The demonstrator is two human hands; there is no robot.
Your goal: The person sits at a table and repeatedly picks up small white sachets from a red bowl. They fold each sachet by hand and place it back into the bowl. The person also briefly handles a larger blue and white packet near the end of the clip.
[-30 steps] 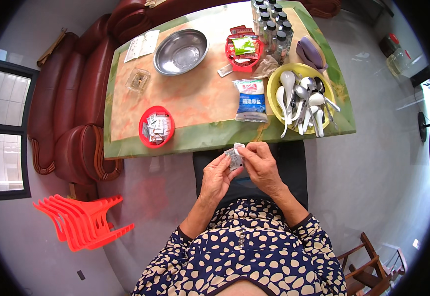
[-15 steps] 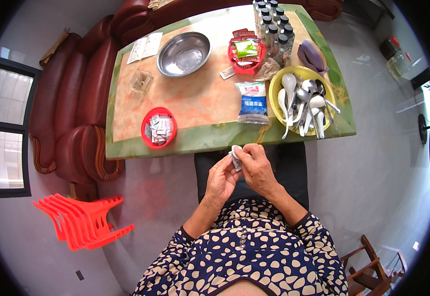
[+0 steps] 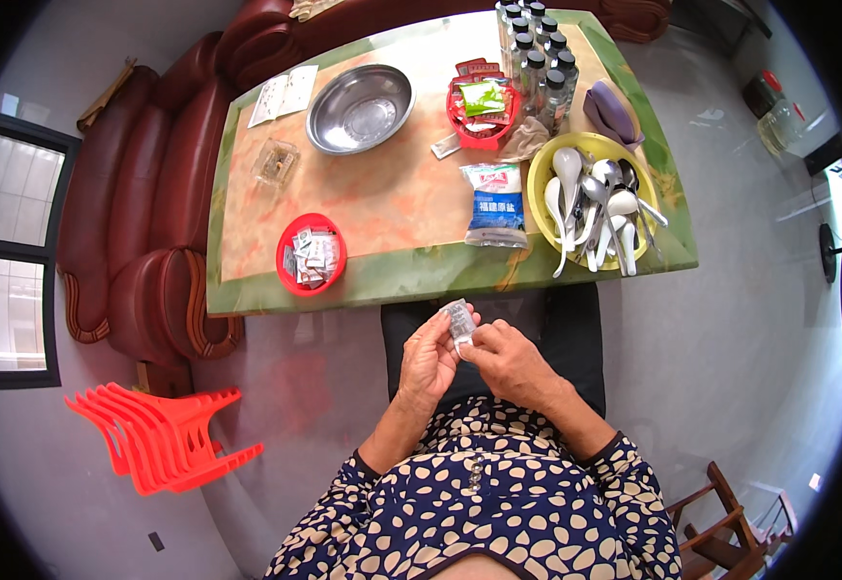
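A small white-and-grey sachet (image 3: 458,319) is held between my two hands over my lap, just off the table's near edge. My left hand (image 3: 428,360) grips its side with thumb and fingers, its upper part standing clear. Pinched at the sachet's lower end are the fingertips of my right hand (image 3: 511,360). What the sachet contains cannot be seen. On the table at the near left stands a red round basket (image 3: 283,263) holding several similar small packets (image 3: 316,253).
The green-edged table (image 3: 392,287) carries a steel basin (image 3: 361,106), a red basket of packets (image 3: 484,106), a blue-and-white bag (image 3: 496,208), a yellow bowl (image 3: 540,198) of spoons (image 3: 595,193), black-capped bottles (image 3: 546,68) and a clear plastic box (image 3: 275,162). Red stacked chairs (image 3: 165,435) stand at left.
The sachet now shows more of its face, upright in my left hand. My right fingers have shifted from its top down to its lower end.
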